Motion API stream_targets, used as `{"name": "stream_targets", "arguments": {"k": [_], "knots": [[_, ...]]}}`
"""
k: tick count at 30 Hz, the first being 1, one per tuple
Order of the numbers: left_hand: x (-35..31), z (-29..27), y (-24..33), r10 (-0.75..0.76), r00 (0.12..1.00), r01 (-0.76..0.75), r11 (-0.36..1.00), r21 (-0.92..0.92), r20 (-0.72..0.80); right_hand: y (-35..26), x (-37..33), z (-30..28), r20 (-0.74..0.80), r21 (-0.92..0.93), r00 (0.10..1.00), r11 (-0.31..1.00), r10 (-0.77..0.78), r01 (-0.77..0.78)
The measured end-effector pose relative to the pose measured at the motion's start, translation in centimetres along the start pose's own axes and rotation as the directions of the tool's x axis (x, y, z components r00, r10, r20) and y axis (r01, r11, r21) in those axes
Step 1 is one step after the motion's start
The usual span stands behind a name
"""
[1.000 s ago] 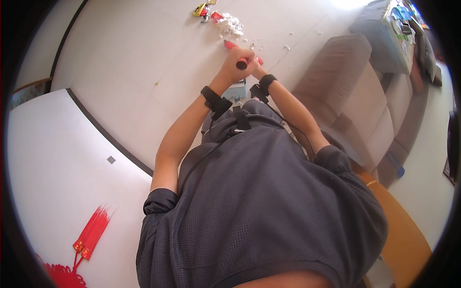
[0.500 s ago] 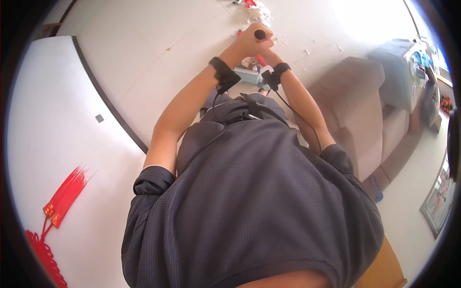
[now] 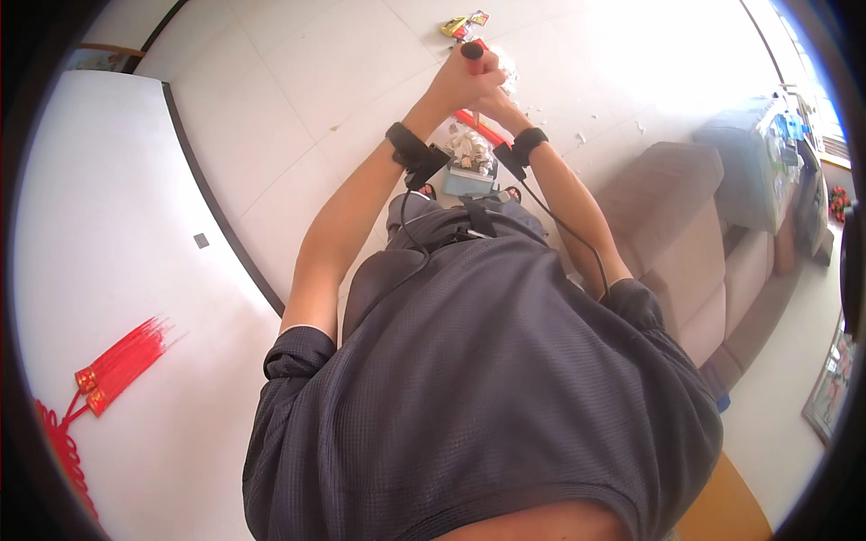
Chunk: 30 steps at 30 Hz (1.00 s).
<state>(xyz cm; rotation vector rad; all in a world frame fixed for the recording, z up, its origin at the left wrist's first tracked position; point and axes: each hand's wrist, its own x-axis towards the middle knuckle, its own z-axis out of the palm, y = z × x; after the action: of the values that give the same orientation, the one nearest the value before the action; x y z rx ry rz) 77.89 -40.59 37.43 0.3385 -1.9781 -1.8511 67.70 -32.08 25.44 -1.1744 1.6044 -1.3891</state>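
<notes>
My left hand (image 3: 458,83) is closed around the upper end of a red pole (image 3: 474,66) with a black end cap. Just below and to its right, my right hand (image 3: 495,103) is closed too, apparently on the same pole, though its fingers are partly hidden. A red bar (image 3: 485,131) slants under my hands; where it joins is hidden. Beneath it, close to my feet, a grey-blue dustpan (image 3: 468,187) holds a heap of pale scraps (image 3: 471,150). Black straps with cables circle both wrists.
More pale litter (image 3: 509,76) and a yellow-red wrapper (image 3: 454,29) lie on the tiled floor beyond my hands. Loose bits (image 3: 580,139) are scattered to the right. A brown sofa (image 3: 663,194) stands on the right, a white panel (image 3: 108,207) with a red tassel (image 3: 126,361) on the left.
My hands and the pole have shifted slightly left, and the pole's cap is tipped further away. The view has moved, so more of the dustpan, its scraps and the wrapper shows.
</notes>
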Motion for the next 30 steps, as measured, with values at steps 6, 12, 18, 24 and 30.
{"name": "stream_targets", "arguments": {"k": [6,12,18,24,30], "knots": [[0.8,-0.1,2.6,0.009,0.998,-0.007,0.999,0.035,-0.065,4.2,4.0,-2.1,0.158,-0.210,0.987,0.976,-0.031,0.064],[-3.0,-0.8,-1.1,0.000,0.946,0.071,0.975,0.209,-0.324,-1.1,2.8,1.1,0.324,-0.117,0.946,0.993,0.027,0.012],[-5.0,0.3,-7.0,0.049,0.929,0.061,0.957,0.283,-0.367,-5.1,2.3,1.1,0.506,-0.414,0.791,0.901,0.344,-0.128],[1.5,-2.4,-3.4,0.069,0.955,0.000,0.972,0.234,-0.290,1.0,8.5,-1.7,0.480,-0.182,0.767,0.904,0.425,-0.387],[4.1,-3.6,-2.4,0.068,0.976,-0.003,0.954,0.299,-0.205,2.5,8.7,-0.1,0.319,-0.205,0.771,0.834,0.551,-0.512]]}}
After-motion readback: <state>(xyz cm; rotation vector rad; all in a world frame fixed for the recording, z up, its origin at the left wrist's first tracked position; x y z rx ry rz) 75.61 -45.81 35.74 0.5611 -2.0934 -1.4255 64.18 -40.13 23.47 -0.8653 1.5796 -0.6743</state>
